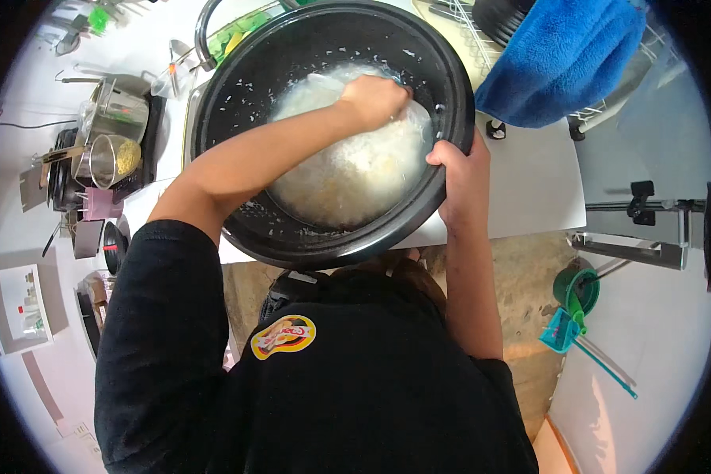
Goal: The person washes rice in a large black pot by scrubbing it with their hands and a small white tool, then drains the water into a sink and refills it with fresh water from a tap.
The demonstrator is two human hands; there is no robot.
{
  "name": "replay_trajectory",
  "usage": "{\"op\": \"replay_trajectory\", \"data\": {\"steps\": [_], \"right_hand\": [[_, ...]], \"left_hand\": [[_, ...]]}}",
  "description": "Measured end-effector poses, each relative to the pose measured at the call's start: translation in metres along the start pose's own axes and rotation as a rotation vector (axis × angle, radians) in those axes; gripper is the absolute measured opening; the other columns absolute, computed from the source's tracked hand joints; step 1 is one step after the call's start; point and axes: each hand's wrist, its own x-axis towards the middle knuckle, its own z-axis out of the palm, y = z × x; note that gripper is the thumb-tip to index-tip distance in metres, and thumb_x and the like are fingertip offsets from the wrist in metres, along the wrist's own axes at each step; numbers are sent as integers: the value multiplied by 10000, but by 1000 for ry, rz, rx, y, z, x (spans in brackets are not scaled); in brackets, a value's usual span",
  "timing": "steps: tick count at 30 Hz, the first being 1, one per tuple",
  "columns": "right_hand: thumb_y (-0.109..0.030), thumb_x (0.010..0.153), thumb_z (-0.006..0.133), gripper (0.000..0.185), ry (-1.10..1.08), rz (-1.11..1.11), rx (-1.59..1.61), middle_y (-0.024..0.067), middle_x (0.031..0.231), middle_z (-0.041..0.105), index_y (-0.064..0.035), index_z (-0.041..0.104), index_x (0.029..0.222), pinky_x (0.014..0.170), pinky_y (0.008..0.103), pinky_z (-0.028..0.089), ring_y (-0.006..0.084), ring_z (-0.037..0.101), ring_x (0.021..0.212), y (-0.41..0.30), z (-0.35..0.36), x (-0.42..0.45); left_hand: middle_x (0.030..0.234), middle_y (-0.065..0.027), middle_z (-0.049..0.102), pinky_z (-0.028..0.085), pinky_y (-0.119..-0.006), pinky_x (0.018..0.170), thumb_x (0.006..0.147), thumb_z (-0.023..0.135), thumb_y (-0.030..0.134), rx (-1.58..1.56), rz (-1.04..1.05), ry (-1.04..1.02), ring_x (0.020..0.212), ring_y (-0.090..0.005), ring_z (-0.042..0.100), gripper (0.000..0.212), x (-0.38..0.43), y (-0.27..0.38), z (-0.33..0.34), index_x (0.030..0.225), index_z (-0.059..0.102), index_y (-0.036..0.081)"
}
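A large black plastic basin is before me at the counter's edge. Cloudy whitish water lies in it, and white grains that look like rice stick to its inner wall. My left hand is inside the basin with its fingers curled, at the far right part of the water. A pale, translucent shape shows beside the fingers; whether the hand holds it is hidden. My right hand grips the basin's right rim, thumb on the inner side and the other fingers around the outside.
A blue towel hangs over a white wire rack at upper right. The curved faucet rises just behind the basin. A steel pot and a strainer stand left. A green bucket and turquoise dustpan are at right.
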Motion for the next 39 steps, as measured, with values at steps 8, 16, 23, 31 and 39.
{"op": "replay_trajectory", "data": {"steps": [8,16,23,31,39], "right_hand": [[-15,601,535,324,8,-31,3,28,767,546,20,560,922,591,245,403,108,484,665,4,-3,1],[-24,629,537,257,-65,-90,18,18,671,533,19,554,882,564,229,382,88,471,601,5,-2,3],[-16,638,539,202,-69,-81,26,5,651,509,5,544,839,544,227,363,80,447,573,4,-4,2],[-23,617,546,184,14,-7,93,-6,664,475,-8,546,800,529,223,329,77,426,589,2,0,-2],[-32,608,562,136,99,77,35,-20,636,481,-15,570,742,497,218,315,69,422,544,-6,-4,1]], "left_hand": [[663,-123,633,516,-429,591,762,613,279,1,230,-259,665,-304,647,201,-80,23,9,708,641,88],[668,-75,648,534,-365,580,746,592,208,402,493,-501,677,-243,663,132,-116,-33,0,720,646,91],[851,-102,631,536,-349,594,775,553,97,764,255,17,700,-255,643,361,-28,-93,-23,1132,513,56],[780,-139,660,541,-373,616,820,499,107,621,88,-239,733,-280,667,230,-41,-129,3,1035,552,44],[784,-120,670,543,-375,630,801,535,123,564,10,-345,737,-285,670,134,-98,-131,6,872,635,67]]}}
